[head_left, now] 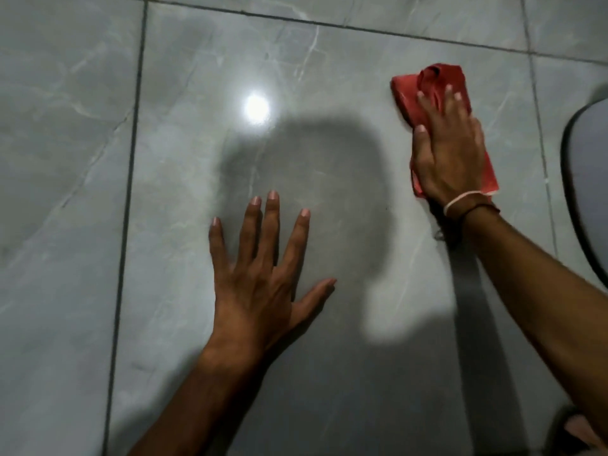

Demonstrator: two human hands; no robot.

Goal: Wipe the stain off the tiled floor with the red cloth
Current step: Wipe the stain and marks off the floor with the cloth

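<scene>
Wiping in progress: red cloth pinned flat under the right hand, left hand braced on the tile.

Nearest, at about 6 o'clock, the left hand [263,278] is seen spread flat and empty on the glossy grey marbled floor tile [184,166], fingers splayed toward 12 o'clock; nothing is grasped. Farther out, at about 2 o'clock from it and well apart, the right hand [450,156] is pressed palm-down on the folded red fabric cloth [408,90], fingers extended over it, not clenched. The cloth's long axis is judged to run from 11 to 5 o'clock, roughly along the right forearm. No stain can be made out; any mark is hidden or too faint. The right hand alone is in contact, so strokes are expected along that axis. A ceiling-light reflection [256,106] is noted at 10 o'clock.
</scene>
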